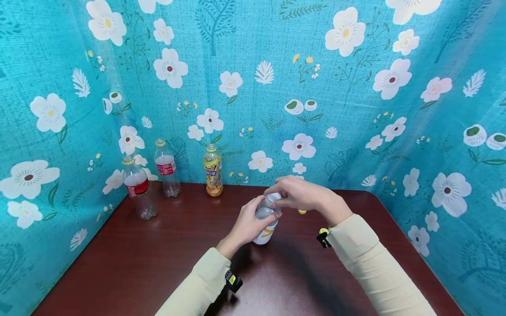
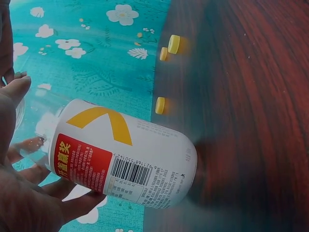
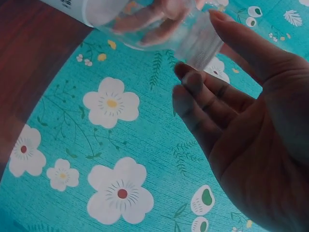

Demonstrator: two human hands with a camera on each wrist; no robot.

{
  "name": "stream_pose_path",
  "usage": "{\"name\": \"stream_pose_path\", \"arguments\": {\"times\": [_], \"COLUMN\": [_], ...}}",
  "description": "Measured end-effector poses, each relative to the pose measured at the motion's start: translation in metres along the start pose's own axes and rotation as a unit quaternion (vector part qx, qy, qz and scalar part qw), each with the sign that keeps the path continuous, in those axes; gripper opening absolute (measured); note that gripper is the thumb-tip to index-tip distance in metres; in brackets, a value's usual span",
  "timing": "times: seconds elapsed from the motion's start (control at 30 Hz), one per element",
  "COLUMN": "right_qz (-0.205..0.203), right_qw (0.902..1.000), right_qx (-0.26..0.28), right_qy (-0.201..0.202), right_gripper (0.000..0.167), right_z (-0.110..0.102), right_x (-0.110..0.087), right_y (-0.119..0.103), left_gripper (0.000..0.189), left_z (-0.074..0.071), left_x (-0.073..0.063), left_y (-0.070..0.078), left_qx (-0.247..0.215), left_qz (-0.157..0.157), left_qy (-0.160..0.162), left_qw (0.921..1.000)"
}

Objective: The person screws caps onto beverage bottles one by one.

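Observation:
A clear bottle [image 1: 264,237] with a white label and yellow stripe stands over the table at the centre of the head view. My left hand [image 1: 249,221] grips it round its upper part, thumb across the front. At the top, my right hand [image 1: 302,193] pinches the whitish ribbed cap [image 3: 202,46] between thumb and fingers. In the left wrist view the label [image 2: 120,159] shows a red patch and a barcode, and the left fingers curl behind the bottle's shoulder.
Two red-labelled clear bottles [image 1: 138,188] and a yellow-labelled bottle [image 1: 213,171] stand uncapped at the back left of the dark wooden table [image 1: 189,254]. Yellow caps [image 2: 174,44] lie beyond the held bottle. Blue flowered cloth [image 1: 245,48] hangs behind and at both sides.

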State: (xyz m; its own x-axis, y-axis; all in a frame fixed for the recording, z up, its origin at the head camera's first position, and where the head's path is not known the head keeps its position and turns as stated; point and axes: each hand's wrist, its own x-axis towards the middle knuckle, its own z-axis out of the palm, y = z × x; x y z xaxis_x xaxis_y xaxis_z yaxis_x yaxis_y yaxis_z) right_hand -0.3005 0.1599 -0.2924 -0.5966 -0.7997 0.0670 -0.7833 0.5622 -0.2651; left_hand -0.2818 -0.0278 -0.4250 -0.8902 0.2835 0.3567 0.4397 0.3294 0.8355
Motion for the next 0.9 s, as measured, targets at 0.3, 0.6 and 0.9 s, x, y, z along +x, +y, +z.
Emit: {"name": "stream_pose_path", "arguments": {"times": [0.3,0.6,0.9], "right_qz": [0.011,0.103,0.104], "right_qw": [0.9999,0.9876,0.9923], "right_qx": [0.01,-0.095,-0.032], "right_qy": [0.008,0.071,0.06], "right_gripper": [0.02,0.039,0.044], "right_z": [0.003,0.012,0.001], "right_x": [0.001,0.001,-0.006], "right_y": [0.004,0.004,0.006], "left_gripper": [0.056,0.056,0.058], "left_z": [0.003,0.004,0.002], "left_x": [0.0,0.001,0.001], "left_y": [0.001,-0.002,-0.004], "left_qx": [-0.01,-0.008,-0.004], "left_qz": [0.0,0.002,-0.014], "left_qy": [0.003,0.001,0.008], "left_qw": [0.9999,1.0,0.9999]}}
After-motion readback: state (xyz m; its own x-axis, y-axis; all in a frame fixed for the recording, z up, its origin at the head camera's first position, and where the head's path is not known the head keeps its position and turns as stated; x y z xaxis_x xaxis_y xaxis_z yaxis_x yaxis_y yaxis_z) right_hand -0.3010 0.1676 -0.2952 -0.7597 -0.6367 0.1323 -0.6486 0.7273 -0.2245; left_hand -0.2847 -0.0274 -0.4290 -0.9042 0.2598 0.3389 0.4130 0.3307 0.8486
